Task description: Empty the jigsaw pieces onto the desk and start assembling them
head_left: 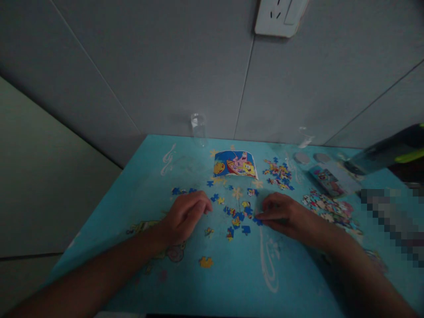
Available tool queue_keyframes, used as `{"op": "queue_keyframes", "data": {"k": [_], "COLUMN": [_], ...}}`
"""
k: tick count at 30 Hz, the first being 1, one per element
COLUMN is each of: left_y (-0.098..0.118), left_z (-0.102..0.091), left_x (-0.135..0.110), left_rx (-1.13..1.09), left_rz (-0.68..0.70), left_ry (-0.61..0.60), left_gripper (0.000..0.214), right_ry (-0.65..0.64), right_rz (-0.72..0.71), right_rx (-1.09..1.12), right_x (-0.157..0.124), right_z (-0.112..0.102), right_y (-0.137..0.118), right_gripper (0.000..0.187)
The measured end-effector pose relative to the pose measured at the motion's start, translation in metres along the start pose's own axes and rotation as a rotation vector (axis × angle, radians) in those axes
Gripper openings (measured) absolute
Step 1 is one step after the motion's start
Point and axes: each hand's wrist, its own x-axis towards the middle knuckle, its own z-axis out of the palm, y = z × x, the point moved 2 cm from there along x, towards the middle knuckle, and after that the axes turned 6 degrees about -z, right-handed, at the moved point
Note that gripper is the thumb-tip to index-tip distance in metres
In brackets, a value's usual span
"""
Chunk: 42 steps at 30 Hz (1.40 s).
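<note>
My right hand (283, 212) is closed in a pinch, its fingertips on a blue jigsaw piece (257, 220) at the right of a loose group of pieces. Curled and resting on the table, my left hand (187, 216) lies left of that group; whatever its fingers may hold is hidden. Between the hands are several blue and yellow jigsaw pieces (236, 216), some touching, others apart. A yellow piece (206, 262) lies nearer to me. Behind them is a cartoon picture sheet (236, 164) with slightly curled edges.
Two piles of pieces, one blue-and-yellow (278, 173) and one multicoloured (331, 207), lie at the right. Behind these are round grey lids (301, 158) and a picture box (327, 180). A clear container (198, 129) stands by the wall. A dark-sleeved arm (387, 148) reaches in from the right.
</note>
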Motion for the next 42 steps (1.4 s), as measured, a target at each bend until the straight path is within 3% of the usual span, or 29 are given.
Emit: {"op": "queue_keyframes", "data": {"k": [6,10,14,18,23,30,36,42], "left_y": [-0.003,0.001,0.008,0.015,0.011,0.007,0.008,0.003], "left_z": [0.003,0.007,0.005,0.006,0.017,0.022,0.021,0.020], "left_x": [-0.002,-0.006,-0.009,-0.005,0.000,0.000,0.001,0.002], "left_rx": [-0.306,-0.355,-0.102,0.345,0.701,0.753,0.703,0.704], "left_rz": [-0.103,-0.069,-0.027,0.100,0.121,0.089,0.130,0.109], "left_ry": [-0.062,0.007,0.081,-0.017,-0.197,-0.250,-0.246,-0.160], "left_gripper": [0.045,0.045,0.034,0.017,0.042,0.045,0.039,0.032], "right_ry": [0.145,0.096,0.047,0.045,0.173,0.139,0.208,0.248], "right_rz": [0.105,0.079,0.025,0.060,0.138,0.166,0.200,0.221], "right_rx": [-0.013,-0.042,0.003,0.049,-0.028,-0.111,-0.086,-0.004], "right_x": [0.009,0.013,0.010,0.010,0.016,0.021,0.018,0.016], "right_z": [0.006,0.012,0.003,-0.001,0.017,0.018,0.018,0.022], "right_y": [-0.009,-0.014,-0.016,-0.016,-0.011,-0.016,-0.015,-0.008], "right_gripper": [0.033,0.030,0.026,0.023,0.033,0.026,0.019,0.013]}}
